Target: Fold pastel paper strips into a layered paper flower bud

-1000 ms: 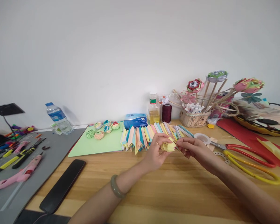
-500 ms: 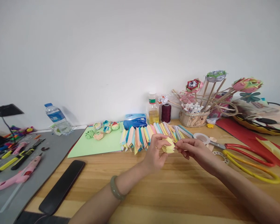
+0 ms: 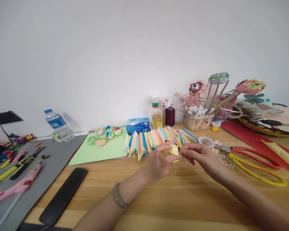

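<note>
My left hand grips a small yellow folded-paper piece between thumb and fingers, above the wooden table. At its right edge, my right hand is closed in a pinch; what the fingertips hold is too small to make out. A speck of dark red shows between the paper and those fingertips. Just behind both hands lies a row of folded paper strips in several colours. White tape and large scissors with red and yellow handles lie right of my right hand.
Small paper flowers sit on green paper. Behind the strips stand a tissue pack, a glue bottle, a dark red thread spool and a basket. Front left lie a black phone and a pink glue gun.
My left hand has turned a little around the yellow paper, its thumb now across the front. My right hand keeps its pinch beside it. The view has shifted slightly.
</note>
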Demonstrator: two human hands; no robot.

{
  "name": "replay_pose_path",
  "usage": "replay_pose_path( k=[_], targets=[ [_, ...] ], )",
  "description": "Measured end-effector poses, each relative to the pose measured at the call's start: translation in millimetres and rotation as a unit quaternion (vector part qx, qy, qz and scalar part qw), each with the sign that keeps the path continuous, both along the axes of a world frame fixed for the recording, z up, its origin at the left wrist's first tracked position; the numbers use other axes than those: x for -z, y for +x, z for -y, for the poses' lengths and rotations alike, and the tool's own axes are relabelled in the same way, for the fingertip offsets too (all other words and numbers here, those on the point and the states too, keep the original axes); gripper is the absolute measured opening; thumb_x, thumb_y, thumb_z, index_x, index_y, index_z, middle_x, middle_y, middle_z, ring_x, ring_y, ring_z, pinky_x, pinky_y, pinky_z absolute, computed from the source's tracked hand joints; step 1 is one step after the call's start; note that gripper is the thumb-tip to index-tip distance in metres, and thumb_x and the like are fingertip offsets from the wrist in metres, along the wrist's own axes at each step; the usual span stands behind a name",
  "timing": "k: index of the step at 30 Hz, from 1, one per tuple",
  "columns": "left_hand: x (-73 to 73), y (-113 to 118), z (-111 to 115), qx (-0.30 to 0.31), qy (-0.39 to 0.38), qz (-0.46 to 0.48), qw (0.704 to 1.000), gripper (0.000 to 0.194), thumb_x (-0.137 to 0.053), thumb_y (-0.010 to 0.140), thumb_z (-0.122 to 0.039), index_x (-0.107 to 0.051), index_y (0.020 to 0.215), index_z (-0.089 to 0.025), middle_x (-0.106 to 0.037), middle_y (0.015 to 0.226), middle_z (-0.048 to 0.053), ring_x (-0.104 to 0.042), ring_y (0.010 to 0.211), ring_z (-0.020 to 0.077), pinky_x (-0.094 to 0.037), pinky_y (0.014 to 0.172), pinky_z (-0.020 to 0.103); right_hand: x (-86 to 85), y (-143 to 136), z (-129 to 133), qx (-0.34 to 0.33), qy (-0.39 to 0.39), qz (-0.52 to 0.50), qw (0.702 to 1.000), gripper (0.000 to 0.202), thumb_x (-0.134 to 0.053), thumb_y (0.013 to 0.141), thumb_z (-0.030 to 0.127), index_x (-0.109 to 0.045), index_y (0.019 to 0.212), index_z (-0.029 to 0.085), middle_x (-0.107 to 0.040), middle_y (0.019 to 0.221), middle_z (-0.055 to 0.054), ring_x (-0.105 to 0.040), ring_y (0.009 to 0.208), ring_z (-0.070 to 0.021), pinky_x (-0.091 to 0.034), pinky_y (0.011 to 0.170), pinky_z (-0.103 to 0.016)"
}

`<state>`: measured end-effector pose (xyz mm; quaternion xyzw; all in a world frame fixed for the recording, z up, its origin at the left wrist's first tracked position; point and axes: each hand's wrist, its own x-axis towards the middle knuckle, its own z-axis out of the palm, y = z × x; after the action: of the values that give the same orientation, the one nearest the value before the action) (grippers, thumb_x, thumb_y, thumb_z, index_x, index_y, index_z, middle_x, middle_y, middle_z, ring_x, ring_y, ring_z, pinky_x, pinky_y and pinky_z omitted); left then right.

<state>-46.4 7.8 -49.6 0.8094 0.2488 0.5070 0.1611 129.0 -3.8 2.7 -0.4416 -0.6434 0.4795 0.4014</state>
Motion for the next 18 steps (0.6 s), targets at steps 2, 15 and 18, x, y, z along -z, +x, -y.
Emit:
replay_pose_path(
  k=[2, 15, 18],
  targets=[
    [0.9, -0.4, 0.3, -0.002, 0.004, 0.008, 1.000, 0.023, -0.048, 0.074, -0.008, -0.058, 0.082, -0.027, -0.046, 0.101, 0.004, -0.043, 0.114, 0.0216, -0.036, 0.095, 0.043, 0.5, -0.3, 0.5, 0.007, -0.006, -0.006, 1.000, 0.022, -0.054, 0.071, 0.038, -0.061, 0.064, 0.018, -0.050, 0.059, 0.001, -0.040, 0.048, -0.0099, -0.033, 0.043, -0.023],
    [7.7, -1.5, -3.6, 0.004, 0.003, -0.008, 1.000, 0.024, -0.051, 0.074, -0.009, -0.059, 0.083, -0.029, -0.046, 0.102, 0.003, -0.041, 0.115, 0.0225, -0.035, 0.096, 0.044, 5.0, 0.9, -1.5, -0.050, -0.035, -0.054, 0.997, 0.015, -0.053, 0.074, 0.031, -0.057, 0.068, 0.018, -0.046, 0.060, 0.002, -0.042, 0.051, -0.0101, -0.036, 0.047, -0.023],
    [6.8, -1.1, -3.6, 0.007, 0.013, -0.006, 1.000, 0.025, -0.051, 0.073, -0.008, -0.060, 0.082, -0.029, -0.045, 0.103, 0.003, -0.042, 0.115, 0.0222, -0.035, 0.096, 0.044, 6.3, 1.7, -3.0, -0.053, -0.014, -0.029, 0.998, 0.015, -0.053, 0.074, 0.033, -0.056, 0.069, 0.019, -0.046, 0.060, 0.002, -0.041, 0.051, -0.0099, -0.036, 0.048, -0.023]
  ],
)
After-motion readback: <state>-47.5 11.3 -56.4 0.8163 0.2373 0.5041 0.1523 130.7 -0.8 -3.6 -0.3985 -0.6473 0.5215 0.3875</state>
